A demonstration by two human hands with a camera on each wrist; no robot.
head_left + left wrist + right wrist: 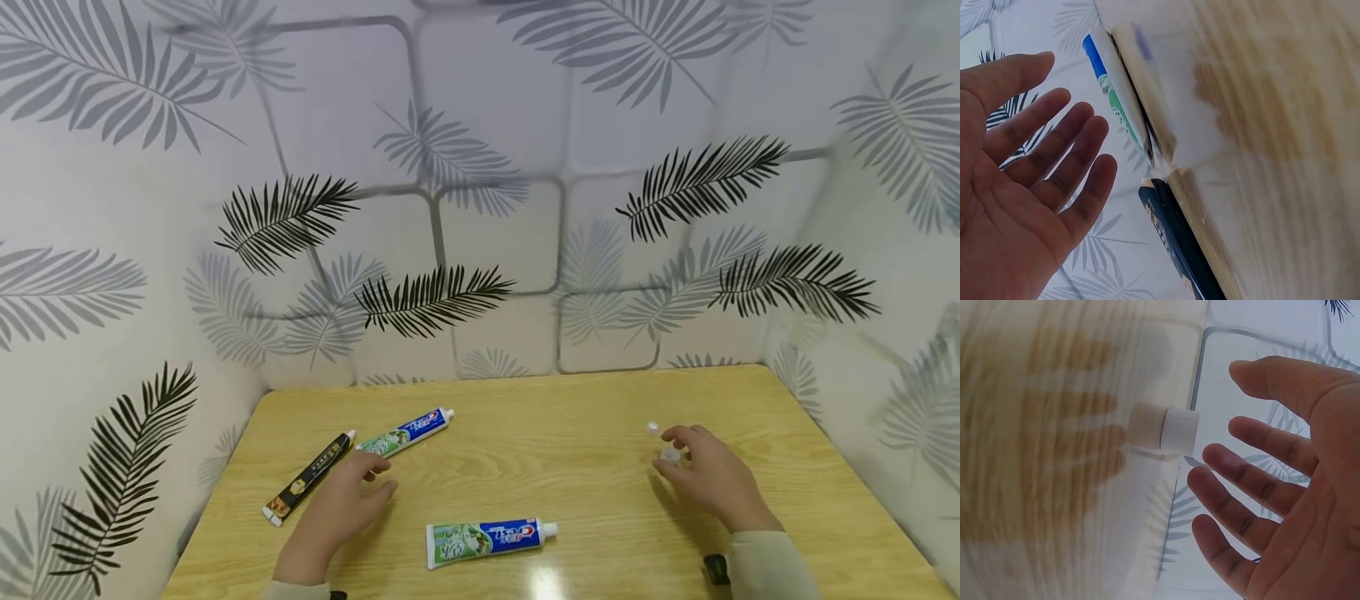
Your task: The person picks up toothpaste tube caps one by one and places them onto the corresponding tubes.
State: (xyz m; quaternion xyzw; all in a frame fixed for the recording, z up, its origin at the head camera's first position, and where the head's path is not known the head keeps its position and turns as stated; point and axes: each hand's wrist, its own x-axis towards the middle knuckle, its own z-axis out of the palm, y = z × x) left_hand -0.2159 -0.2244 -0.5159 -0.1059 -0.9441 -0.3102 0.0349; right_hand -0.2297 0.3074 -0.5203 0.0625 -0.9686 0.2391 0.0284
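My left hand (341, 510) hovers above the table, fingers relaxed and holding nothing. Just beyond its fingertips lies a blue-and-green toothpaste tube (405, 433), and to its left a black toothpaste tube (309, 477). In the left wrist view the palm shows bare beside both tubes. My right hand (708, 472), thumb and fingers apart, is over the right side of the table. A short white cap-like cylinder (1179, 432) stands on the table beyond its fingertips. In the head view, a pale round piece (671, 455) shows between thumb and forefinger, too small to tell its kind.
Another blue-and-green toothpaste tube (487, 540) lies at the front middle, its white cap pointing right. The wooden table (555, 442) is glossy and reflects things. A wall (495, 233) with a leaf pattern closes off its back and sides.
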